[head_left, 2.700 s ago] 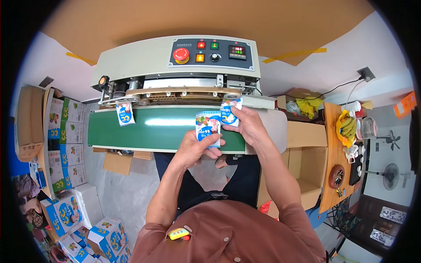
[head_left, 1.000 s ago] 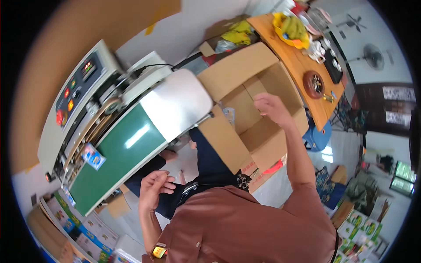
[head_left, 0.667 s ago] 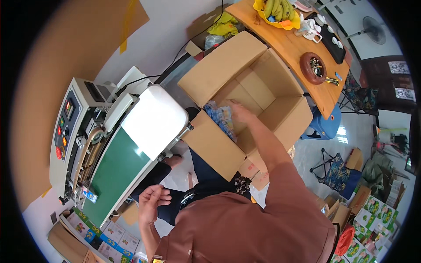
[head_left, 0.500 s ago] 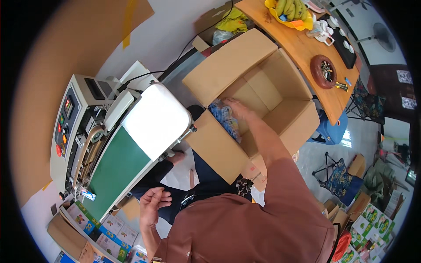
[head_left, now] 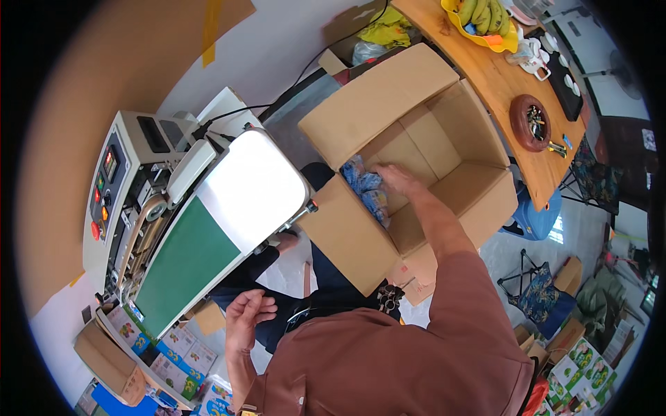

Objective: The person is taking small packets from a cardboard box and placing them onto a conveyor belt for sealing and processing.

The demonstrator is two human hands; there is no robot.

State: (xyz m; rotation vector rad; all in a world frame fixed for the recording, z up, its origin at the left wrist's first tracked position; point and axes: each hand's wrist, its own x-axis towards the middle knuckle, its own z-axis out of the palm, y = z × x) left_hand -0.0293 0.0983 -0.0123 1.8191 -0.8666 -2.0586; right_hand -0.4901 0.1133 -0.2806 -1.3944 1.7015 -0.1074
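Note:
A large open cardboard box stands before me with its flaps folded out. Inside it, along the left wall, lie several blue-patterned, clear plastic-wrapped packets. My right hand reaches into the box just right of these packets, fingers loosely extended and nothing visible in them. Over my lap, beside the machine's green conveyor belt, my left hand is held up with its fingers curled in and nothing showing between them. A small, bright packet lies at the belt's lower end.
A sealing machine with a control panel and a white tray plate occupies the left. At the upper right, a wooden table carries a yellow fruit bowl and a round brown ashtray. Printed cartons fill the lower left.
My right hand has drawn slightly away from the packets, toward the right inside the box. The small packet has slid further down the belt's end. The whole view has shifted a little.

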